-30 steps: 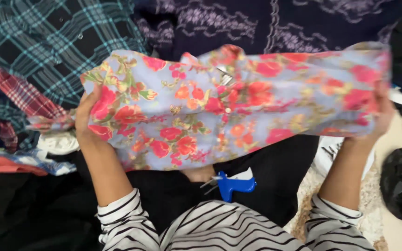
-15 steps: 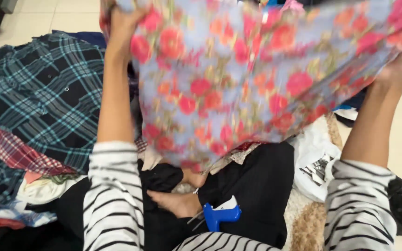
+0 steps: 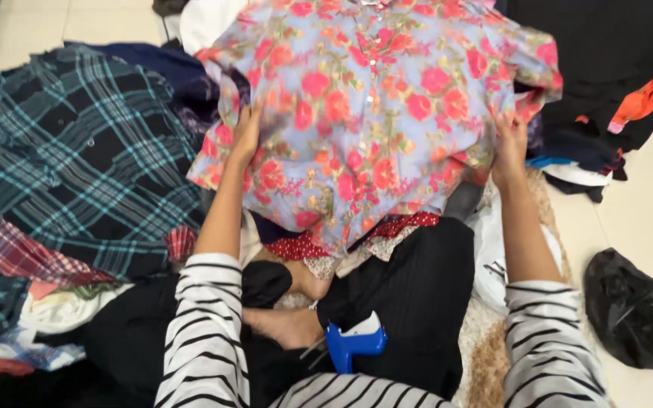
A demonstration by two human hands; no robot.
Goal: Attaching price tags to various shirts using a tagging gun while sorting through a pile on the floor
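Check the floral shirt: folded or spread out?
Spread out: the floral shirt lies front up, button placket visible, left hand and right hand at its sides.

Both hands on floral shirt [image 3: 372, 113] — left hand [image 3: 245, 136], right hand [image 3: 509, 145] at edges; plaid shirt [image 3: 62, 166] beside, blue tagging gun [image 3: 353, 344] near lap.

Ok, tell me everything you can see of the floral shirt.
The floral shirt is thin, soft-looking woven cloth, pale blue with red, pink and orange flowers. A row of small buttons runs down its middle. It lies spread front up over a pile of clothes, wrinkled, its sleeves bunched at the sides. The left hand grips its left edge and the right hand its right edge.
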